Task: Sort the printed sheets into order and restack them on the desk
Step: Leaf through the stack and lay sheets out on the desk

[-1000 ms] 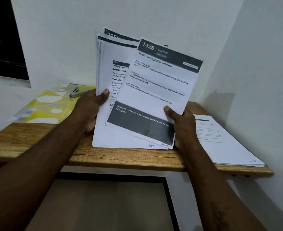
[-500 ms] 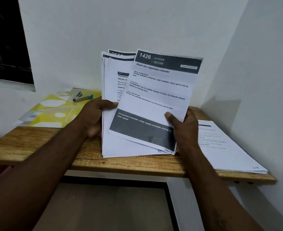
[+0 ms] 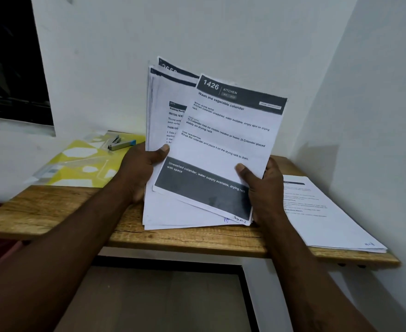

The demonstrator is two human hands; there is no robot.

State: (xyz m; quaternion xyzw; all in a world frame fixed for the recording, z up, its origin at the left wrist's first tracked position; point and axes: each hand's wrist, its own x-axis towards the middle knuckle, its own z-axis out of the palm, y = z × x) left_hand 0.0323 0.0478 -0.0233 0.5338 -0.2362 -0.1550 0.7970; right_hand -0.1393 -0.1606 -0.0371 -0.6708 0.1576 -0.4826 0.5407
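I hold a fanned bundle of printed sheets [image 3: 160,121] upright above the wooden desk [image 3: 60,207]. My left hand [image 3: 142,168] grips the bundle at its left edge, thumb on the front. My right hand [image 3: 262,188] pinches the front sheet [image 3: 226,144], headed "1426 Kitchen", at its lower right corner; this sheet is tilted clockwise across the bundle. A flat stack of printed sheets [image 3: 326,216] lies on the desk at the right.
A yellow patterned folder [image 3: 77,166] lies on the desk's left end with a small stapler [image 3: 120,143] on top. White walls close in behind and on the right. A dark window [image 3: 10,58] is at the upper left.
The front sheet has tilted a little more clockwise and the view has shifted slightly. Both hands keep the same hold on the sheets.
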